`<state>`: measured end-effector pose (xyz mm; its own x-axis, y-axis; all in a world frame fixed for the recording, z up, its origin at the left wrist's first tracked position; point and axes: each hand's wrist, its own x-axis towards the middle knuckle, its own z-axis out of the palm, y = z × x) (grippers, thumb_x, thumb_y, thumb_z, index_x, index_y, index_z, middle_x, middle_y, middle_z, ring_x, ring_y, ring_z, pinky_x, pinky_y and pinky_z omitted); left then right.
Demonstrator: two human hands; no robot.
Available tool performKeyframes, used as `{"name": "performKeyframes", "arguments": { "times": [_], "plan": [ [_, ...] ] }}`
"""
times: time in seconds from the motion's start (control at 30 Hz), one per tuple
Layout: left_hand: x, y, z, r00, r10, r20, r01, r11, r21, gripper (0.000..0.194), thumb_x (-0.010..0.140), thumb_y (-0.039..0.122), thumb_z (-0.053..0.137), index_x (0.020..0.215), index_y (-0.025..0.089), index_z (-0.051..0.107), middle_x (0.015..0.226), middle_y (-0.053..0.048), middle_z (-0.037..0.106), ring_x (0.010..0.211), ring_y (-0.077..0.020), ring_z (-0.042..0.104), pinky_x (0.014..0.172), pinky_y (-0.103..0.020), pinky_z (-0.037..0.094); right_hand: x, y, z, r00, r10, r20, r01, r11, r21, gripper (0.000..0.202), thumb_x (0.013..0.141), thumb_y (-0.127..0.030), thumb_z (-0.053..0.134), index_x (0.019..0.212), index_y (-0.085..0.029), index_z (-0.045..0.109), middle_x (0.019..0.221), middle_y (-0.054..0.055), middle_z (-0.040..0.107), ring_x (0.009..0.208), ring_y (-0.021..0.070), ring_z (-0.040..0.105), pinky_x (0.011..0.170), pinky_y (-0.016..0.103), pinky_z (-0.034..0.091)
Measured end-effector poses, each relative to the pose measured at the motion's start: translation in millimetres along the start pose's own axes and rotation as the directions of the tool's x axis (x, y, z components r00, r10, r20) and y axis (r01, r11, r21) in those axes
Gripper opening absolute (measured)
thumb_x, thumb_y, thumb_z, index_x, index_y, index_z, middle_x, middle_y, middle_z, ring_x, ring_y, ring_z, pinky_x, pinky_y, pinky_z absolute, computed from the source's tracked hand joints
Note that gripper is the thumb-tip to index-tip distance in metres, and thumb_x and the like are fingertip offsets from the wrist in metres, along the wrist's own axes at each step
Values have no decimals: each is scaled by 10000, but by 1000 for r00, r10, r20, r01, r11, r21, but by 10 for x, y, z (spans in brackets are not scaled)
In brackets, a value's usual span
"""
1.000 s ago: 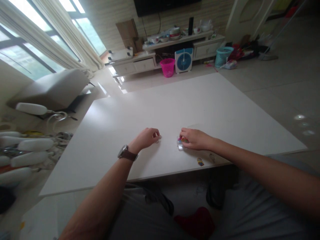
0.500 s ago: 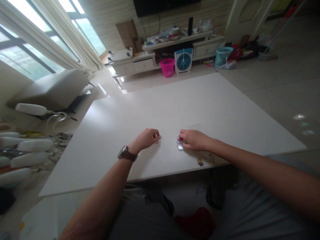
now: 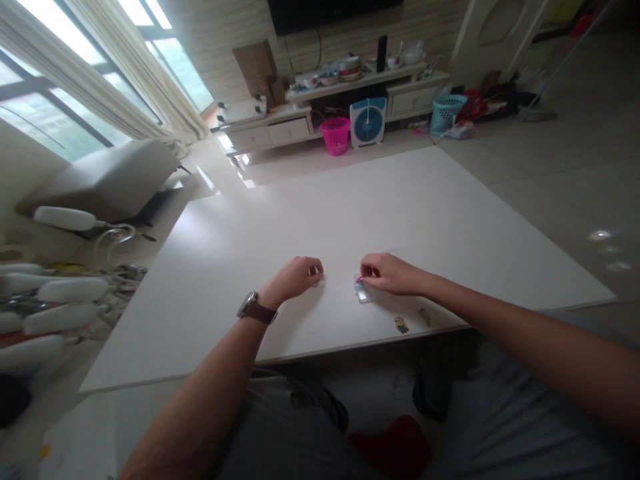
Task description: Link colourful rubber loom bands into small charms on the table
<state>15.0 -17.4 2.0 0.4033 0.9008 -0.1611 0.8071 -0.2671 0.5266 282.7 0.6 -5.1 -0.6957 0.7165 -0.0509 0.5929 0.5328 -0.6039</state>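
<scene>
My left hand [image 3: 301, 275] rests on the white table [image 3: 280, 213], its fingers curled into a pinch. A small pale bit shows under those fingertips, too small to name. To the right, my right hand [image 3: 389, 272] bends over a small clear plastic case [image 3: 363, 296], thumb and fingertips pinched together at its far end. Tiny pink and blue pieces [image 3: 359, 281] show in the case beside the thumb. Whether one of them is between the fingers is hidden. Nearer the table's front edge lie a yellow-and-blue cartoon figure sticker [image 3: 401, 325] and a small brownish flat piece [image 3: 425, 316].
Beyond the table stand a pink basket [image 3: 335, 137], a blue-and-white box fan [image 3: 368, 122] and a low cabinet [image 3: 290, 128] with dishes on top. White lamp-like parts [image 3: 73, 290] crowd the left side. A grey bench [image 3: 107, 177] is by the window.
My right hand has risen and shifted slightly, uncovering more of the clear case and the brownish piece. My left hand has moved a touch to the right.
</scene>
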Motion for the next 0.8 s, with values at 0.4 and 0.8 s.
{"name": "performKeyframes", "arguments": {
  "times": [0.4, 0.8],
  "plan": [
    [51, 403, 213, 993, 97, -64, -116, 780, -615, 234, 820, 364, 707, 880, 139, 687, 734, -49, 703, 712, -146, 658, 678, -270, 531, -63, -229, 39, 984, 99, -151, -10, 863, 506, 183, 800, -344, 662, 827, -163, 652, 692, -7, 593, 655, 124, 527, 601, 247, 409],
    [57, -230, -82, 991, -60, -116, 51, 996, -76, 125, 808, 214, 651, 808, 152, 760, 718, -37, 726, 641, -128, 629, 627, -238, 471, -248, -307, -304, 963, 147, -225, -31, 892, 451, 166, 817, -340, 657, 887, -189, 652, 742, 15, 620, 675, 147, 555, 607, 277, 451]
  ]
}}
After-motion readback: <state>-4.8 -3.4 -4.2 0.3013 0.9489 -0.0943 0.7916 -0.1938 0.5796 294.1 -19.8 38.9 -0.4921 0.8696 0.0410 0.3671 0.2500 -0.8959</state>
